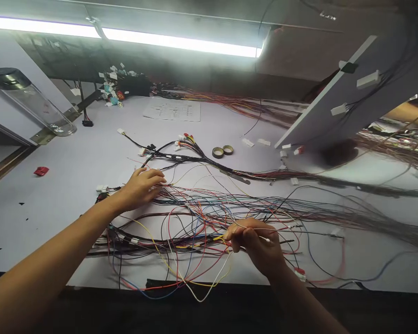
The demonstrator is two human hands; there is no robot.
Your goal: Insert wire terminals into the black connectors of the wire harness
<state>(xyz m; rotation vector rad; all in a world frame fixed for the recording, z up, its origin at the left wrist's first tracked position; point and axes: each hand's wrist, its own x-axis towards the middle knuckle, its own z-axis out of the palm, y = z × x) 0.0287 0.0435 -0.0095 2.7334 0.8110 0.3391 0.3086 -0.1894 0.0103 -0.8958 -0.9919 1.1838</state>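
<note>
My left hand (143, 186) lies over the left end of a spread of thin wires (209, 200), fingers stretched forward and slightly bent, touching them. Whether anything sits under the palm is hidden. Lower right, my right hand (261, 243) is closed in a pinch on a thin wire, which runs out to the right past the fingers. Below it loops a tangle of red, blue, yellow and white wires (195, 260). A black-wrapped wire harness (191, 158) with several branches and white connectors lies just beyond my left hand.
Two tape rolls (218, 152) lie beyond the harness, near a printed sheet (172, 111). A glass bottle (38, 104) leans at the left. A red connector (41, 171) lies on the white table (66, 204). An upright white panel (334, 102) stands at right, with another person's arm (409, 112) past it.
</note>
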